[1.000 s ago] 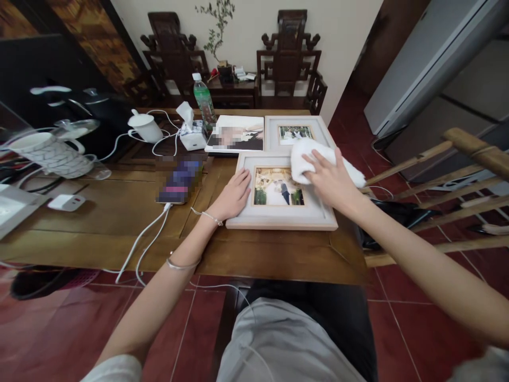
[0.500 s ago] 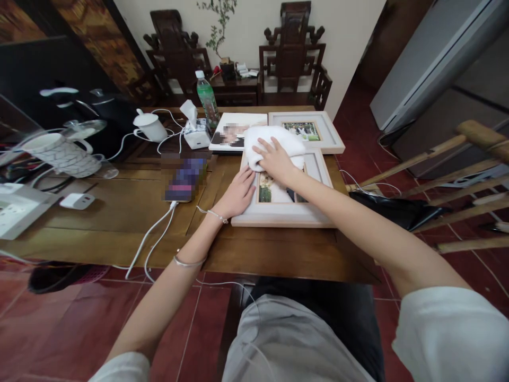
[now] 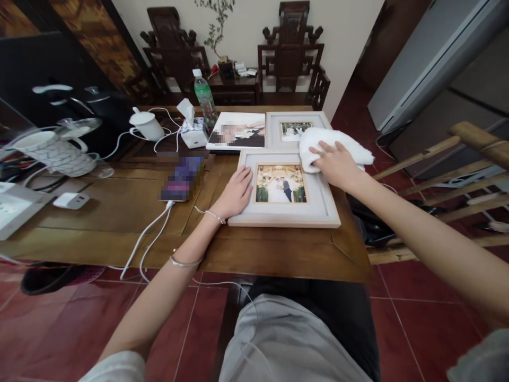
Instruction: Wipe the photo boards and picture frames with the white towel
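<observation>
A pale wooden picture frame (image 3: 323,204) holding a photo lies flat on the dark wooden table (image 3: 119,212). My left hand (image 3: 234,193) rests flat on the frame's left edge, fingers stretched out. My right hand (image 3: 338,164) presses a white cloth (image 3: 358,151) onto the frame's upper right corner, fingers laid flat over it. A second framed picture (image 3: 274,127) lies just behind, partly under the cloth. A frameless photo print (image 3: 238,132) lies to its left.
A phone (image 3: 181,178) with a white cable lies left of the frame. Behind it stand a tissue box (image 3: 193,135), a green bottle (image 3: 204,101), a white mug (image 3: 145,127) and a patterned kettle (image 3: 55,154). A wooden rack (image 3: 457,175) stands at the right.
My right hand has swept the white cloth from the frame's upper left back to its upper right corner, uncovering the photo. My left hand has stayed on the frame's left edge.
</observation>
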Motion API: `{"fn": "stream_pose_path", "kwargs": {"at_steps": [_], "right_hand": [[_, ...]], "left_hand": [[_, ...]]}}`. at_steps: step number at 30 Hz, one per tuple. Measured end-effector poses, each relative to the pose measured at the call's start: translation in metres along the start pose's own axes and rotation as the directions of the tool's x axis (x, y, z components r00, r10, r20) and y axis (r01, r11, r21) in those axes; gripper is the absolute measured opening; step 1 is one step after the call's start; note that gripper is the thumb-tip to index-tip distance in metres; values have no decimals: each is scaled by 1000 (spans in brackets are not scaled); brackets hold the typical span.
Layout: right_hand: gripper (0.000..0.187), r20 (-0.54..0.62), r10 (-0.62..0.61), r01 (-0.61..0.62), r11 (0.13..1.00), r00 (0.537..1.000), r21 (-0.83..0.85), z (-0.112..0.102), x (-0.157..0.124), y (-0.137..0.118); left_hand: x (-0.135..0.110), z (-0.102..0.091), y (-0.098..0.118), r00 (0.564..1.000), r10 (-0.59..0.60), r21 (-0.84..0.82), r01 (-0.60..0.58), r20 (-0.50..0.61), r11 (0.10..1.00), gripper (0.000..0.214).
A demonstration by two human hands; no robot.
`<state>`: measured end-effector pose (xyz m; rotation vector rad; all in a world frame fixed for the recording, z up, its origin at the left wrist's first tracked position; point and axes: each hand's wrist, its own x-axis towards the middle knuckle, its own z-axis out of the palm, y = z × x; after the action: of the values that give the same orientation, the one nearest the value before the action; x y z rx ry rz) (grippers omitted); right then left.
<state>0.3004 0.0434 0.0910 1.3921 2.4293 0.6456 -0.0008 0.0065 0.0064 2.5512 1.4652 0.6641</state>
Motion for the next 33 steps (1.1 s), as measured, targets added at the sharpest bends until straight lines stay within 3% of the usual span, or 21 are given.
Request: {"fn": "stream_pose_path", "kwargs": {"at_steps": [5,11,15,20,27,30,33], "right_hand": [[35,-43,-38,36,999,998,-36,-12,-36,-25],[30,-57,-183,188,979,981,80,-36,-101,-42],[34,-55,-266,271,948,962,169,-47,-118,-43],[40,-9,-228,226,955,974,190,-34,-86,-30],[45,-106,-128,139,984,986,111,0,-15,-2],[46,-89,-91,100,989,992,106,3,-5,-1],[43,-74,-118,124,988,990,95,-3,-18,-7]], "left_hand": [[0,-1,2,1000,-15,3,15,5,1000,53],[1,-2,5,1000,-23,10,23,13,1000,55],[1,-1,2,1000,-7,10,7,7,1000,54],[0,-4,-1,1000,15,-8,-15,26,1000,55],[0,-6,-4,999,21,-42,-20,30,999,54],[-1,-5,-4,1000,15,-32,-15,17,999,54],[-1,-4,-2,1000,5,-18,-5,14,1000,55]]}}
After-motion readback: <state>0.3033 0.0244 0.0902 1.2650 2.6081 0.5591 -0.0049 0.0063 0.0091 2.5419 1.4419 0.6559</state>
